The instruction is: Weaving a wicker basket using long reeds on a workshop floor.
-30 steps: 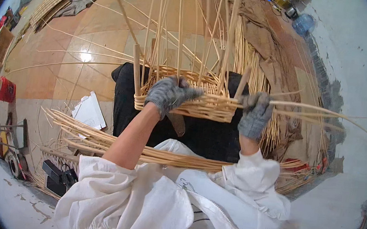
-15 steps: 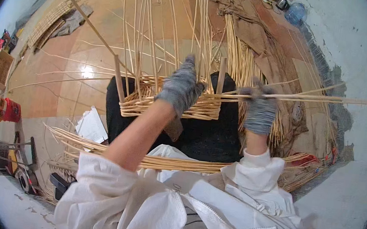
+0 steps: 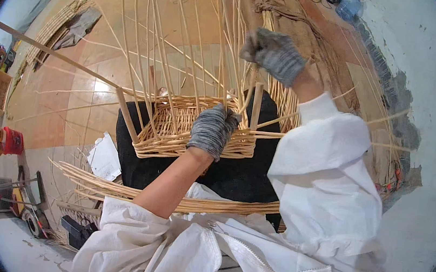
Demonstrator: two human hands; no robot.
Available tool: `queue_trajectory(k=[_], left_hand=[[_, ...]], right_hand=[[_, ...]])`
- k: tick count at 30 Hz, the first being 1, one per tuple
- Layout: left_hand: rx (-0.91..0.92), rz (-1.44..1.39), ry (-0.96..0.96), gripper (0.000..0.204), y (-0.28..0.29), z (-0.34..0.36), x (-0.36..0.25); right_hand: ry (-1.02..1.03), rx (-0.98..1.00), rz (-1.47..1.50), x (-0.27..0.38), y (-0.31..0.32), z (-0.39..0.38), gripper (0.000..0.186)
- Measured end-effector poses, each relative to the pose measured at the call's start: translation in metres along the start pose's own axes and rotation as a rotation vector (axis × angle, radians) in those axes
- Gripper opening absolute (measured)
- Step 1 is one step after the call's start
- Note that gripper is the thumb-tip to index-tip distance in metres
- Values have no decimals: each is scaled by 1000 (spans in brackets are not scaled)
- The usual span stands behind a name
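1. We see the woven basket (image 3: 162, 146) near the middle, resting on a black cloth (image 3: 248, 180) before the person, its open top facing us.
2. We find the left hand (image 3: 212, 131), in a grey glove, clamped on the near wall of the woven basket, right of that wall's middle, with its fingers bent over the rim.
3. We see the right hand (image 3: 275, 57), also gloved in grey, above and beyond the basket's right end, clear of the rim. Its fingers are curled and blurred, so we cannot tell whether they close on a rod.
4. We note 2 thick corner posts at the near side, the left post (image 3: 127, 116) leaning outward and the right post (image 3: 256, 107) nearly upright.
5. We see tall pale rods (image 3: 223, 33) rising from the basket, and others stretching sideways.
6. We see a bundle of rods (image 3: 209, 206) lying crosswise between the black cloth and the person's white jacket (image 3: 323, 165).
7. We spot a white sheet (image 3: 105, 158) and a red bucket (image 3: 12, 142) to the left.
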State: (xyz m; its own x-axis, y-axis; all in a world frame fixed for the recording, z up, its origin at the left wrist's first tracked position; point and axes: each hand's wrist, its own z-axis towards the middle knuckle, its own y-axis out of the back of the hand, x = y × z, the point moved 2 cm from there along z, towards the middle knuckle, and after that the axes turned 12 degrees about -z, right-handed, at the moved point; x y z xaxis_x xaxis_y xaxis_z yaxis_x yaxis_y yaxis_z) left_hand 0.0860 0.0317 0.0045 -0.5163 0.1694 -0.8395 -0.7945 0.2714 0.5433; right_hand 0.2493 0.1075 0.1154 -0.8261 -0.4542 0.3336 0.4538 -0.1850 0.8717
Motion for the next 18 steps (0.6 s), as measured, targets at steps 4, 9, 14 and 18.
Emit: queue_trajectory(k=[4,9,14,18], left_hand=[[-96,115,-206,57,8,-30,-24],[-176,488,-533,96,-27,-52,-19],[-92,464,-703,100,-49,-47,3],[132,389,-367,85,-32,-41,-30]], right_hand=[[-293,85,234,-59,16,-70,23],[-718,92,502,-39,30,-117,13],[-1316,217,693,-89,-51,-216,13],[-1125,139,973,-88,-46,-223,14]])
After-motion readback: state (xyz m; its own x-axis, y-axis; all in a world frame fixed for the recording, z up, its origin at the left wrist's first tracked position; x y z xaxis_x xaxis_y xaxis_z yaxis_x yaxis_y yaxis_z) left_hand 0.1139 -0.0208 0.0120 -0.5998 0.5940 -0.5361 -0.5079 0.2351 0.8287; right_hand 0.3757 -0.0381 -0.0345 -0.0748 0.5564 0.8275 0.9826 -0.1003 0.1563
